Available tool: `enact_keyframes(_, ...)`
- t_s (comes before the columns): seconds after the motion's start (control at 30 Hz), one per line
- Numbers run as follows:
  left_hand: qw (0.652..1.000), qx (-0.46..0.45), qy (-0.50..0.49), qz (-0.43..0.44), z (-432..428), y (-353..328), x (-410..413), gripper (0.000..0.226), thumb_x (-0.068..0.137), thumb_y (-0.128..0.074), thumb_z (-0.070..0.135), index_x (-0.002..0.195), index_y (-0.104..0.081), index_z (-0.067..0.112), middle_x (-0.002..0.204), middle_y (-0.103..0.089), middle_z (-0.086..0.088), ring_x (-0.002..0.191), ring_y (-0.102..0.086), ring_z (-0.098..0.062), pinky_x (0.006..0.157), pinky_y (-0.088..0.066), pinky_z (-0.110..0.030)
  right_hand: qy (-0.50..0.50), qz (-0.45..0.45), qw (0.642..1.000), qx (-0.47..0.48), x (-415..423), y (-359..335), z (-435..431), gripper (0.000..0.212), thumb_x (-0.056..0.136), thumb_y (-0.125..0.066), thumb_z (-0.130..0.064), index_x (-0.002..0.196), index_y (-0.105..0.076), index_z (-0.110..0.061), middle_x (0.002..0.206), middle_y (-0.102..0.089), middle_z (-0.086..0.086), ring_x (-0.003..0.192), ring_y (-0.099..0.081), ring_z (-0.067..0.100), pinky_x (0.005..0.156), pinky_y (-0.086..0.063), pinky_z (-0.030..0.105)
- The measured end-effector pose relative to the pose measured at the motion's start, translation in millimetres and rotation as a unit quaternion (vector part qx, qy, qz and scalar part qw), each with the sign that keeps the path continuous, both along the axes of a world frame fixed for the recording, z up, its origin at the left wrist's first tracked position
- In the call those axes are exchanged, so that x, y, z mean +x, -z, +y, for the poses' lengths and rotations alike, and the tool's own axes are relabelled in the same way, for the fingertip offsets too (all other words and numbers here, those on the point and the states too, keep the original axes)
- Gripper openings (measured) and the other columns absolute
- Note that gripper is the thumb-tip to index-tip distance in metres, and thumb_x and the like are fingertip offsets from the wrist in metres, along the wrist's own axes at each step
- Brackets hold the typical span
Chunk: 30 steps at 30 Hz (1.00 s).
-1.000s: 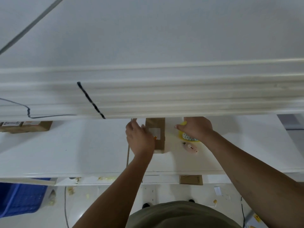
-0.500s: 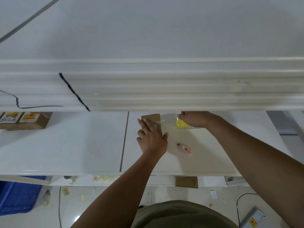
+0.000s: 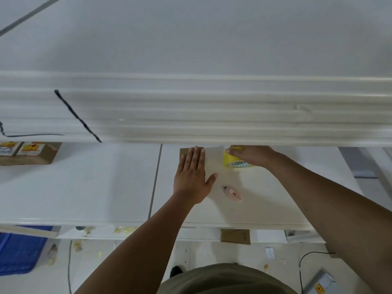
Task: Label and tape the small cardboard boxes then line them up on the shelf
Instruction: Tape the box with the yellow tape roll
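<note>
A small brown cardboard box (image 3: 183,154) lies on the white shelf board (image 3: 106,183), mostly hidden under my left hand (image 3: 192,177), which presses flat on it with straight fingers. A strip of clear tape (image 3: 214,160) stretches from the box to the yellow tape roll (image 3: 232,159), which my right hand (image 3: 252,155) grips just to the right. Two labelled cardboard boxes (image 3: 29,152) stand side by side at the far left of the shelf.
A small pink cutter (image 3: 233,193) lies on the shelf just below my hands. An upper white shelf edge (image 3: 212,115) overhangs and hides the back of the board. A blue crate (image 3: 19,253) sits on the floor at the left; a cardboard piece (image 3: 235,236) lies under the shelf.
My left hand flattened out over the box. My right hand drew the tape roll to the right, away from the box, and the tape strip lengthened.
</note>
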<state>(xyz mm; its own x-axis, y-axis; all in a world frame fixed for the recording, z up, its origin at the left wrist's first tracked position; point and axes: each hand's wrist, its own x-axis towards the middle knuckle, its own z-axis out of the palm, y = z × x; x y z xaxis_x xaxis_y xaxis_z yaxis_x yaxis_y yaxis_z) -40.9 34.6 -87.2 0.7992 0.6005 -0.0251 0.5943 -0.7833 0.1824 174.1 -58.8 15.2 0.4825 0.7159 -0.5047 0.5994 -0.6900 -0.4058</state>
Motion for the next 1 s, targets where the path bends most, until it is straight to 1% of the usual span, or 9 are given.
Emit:
enact_keyframes(0.1,1.000,-0.015,-0.022,0.002,-0.3,-0.5,2.9,0.095,0.100,-0.016,0.075,0.168,0.013,0.015,0.178,0.014,-0.004,0.164,0.018,-0.020,0.134,0.004,-0.043,-0.010,0.061,0.998,-0.020,5.6,4.3,1.9,0.048,0.095,-0.045,-0.079,0.120,-0.065,-0.043,0.133,-0.062,-0.013,0.124,-0.060,0.015,0.114,-0.036,0.034)
enact_keyframes(0.17,1.000,-0.017,-0.026,0.002,-0.6,-0.5,2.8,0.096,0.100,-0.015,0.075,0.168,0.016,0.015,0.178,0.015,-0.003,0.163,0.019,-0.020,0.134,0.005,-0.043,-0.048,0.032,0.998,-0.036,11.0,8.2,6.7,0.039,0.103,-0.048,-0.063,0.097,-0.062,-0.027,0.106,-0.059,-0.008,0.097,-0.059,0.012,0.093,-0.041,0.029)
enact_keyframes(0.23,0.999,-0.021,-0.025,-0.002,-0.6,-0.7,1.8,0.096,0.100,-0.016,0.076,0.168,0.017,0.015,0.178,0.015,-0.003,0.163,0.019,-0.020,0.134,0.005,-0.043,-0.073,-0.018,0.995,-0.072,16.2,9.3,8.1,0.037,0.106,-0.049,-0.056,0.088,-0.053,-0.024,0.099,-0.055,-0.003,0.095,-0.053,0.018,0.085,-0.036,0.034)
enact_keyframes(0.4,0.999,-0.024,-0.022,-0.005,1.3,-1.2,1.3,0.097,0.101,-0.021,0.075,0.168,0.017,0.015,0.178,0.016,-0.003,0.163,0.019,-0.020,0.133,0.006,-0.043,-0.080,-0.079,0.990,-0.089,21.6,7.4,-3.0,0.055,0.092,-0.045,-0.082,0.110,-0.060,-0.032,0.114,-0.066,-0.006,0.104,-0.060,0.019,0.080,-0.038,0.032)
enact_keyframes(0.53,1.000,-0.024,-0.009,0.009,2.6,0.2,0.7,0.099,0.100,-0.029,0.075,0.167,0.020,0.022,0.176,0.023,-0.003,0.162,0.025,-0.021,0.132,0.010,-0.042,-0.074,-0.205,0.975,0.028,10.3,15.8,-14.1,0.074,0.087,-0.053,-0.084,0.141,-0.059,-0.034,0.137,-0.067,-0.009,0.130,-0.060,0.021,0.095,-0.042,0.033)
enact_keyframes(0.67,1.000,-0.019,0.006,0.020,3.5,0.9,1.5,0.095,0.099,-0.039,0.069,0.166,0.019,0.036,0.173,0.029,-0.004,0.161,0.027,-0.022,0.132,0.010,-0.044,-0.117,-0.337,0.913,0.199,-19.9,15.2,-26.2,0.032,0.085,-0.078,-0.052,0.101,-0.073,-0.025,0.090,-0.072,-0.003,0.094,-0.071,0.027,0.083,-0.048,0.034)
enact_keyframes(0.77,1.000,-0.015,0.009,0.021,4.6,1.3,1.7,0.099,0.097,-0.047,0.059,0.167,0.018,0.034,0.175,0.025,-0.006,0.161,0.027,-0.022,0.132,0.010,-0.044,-0.146,-0.267,0.945,0.124,-54.2,14.9,-31.3,0.026,0.091,-0.067,-0.047,0.081,-0.058,-0.026,0.079,-0.062,-0.005,0.085,-0.069,0.028,0.068,-0.052,0.033)
enact_keyframes(0.87,1.000,-0.017,0.004,0.012,5.9,2.0,-0.6,0.108,0.095,-0.049,0.058,0.166,0.023,0.020,0.176,0.022,-0.005,0.162,0.025,-0.021,0.132,0.010,-0.042,-0.196,-0.272,0.942,0.005,-76.4,30.6,-35.3,0.030,0.099,-0.055,-0.050,0.102,-0.063,-0.021,0.103,-0.071,0.007,0.099,-0.071,0.033,0.061,-0.037,0.028)
enact_keyframes(1.0,0.999,-0.030,0.007,0.017,5.5,0.2,-5.9,0.114,0.094,-0.044,0.067,0.164,0.026,0.010,0.175,0.025,-0.005,0.162,0.024,-0.020,0.131,0.013,-0.040,-0.195,-0.248,0.947,-0.069,-90.8,53.5,-48.1,0.046,0.106,-0.049,-0.044,0.139,-0.048,-0.012,0.131,-0.056,0.014,0.115,-0.064,0.037,0.076,-0.044,0.038)
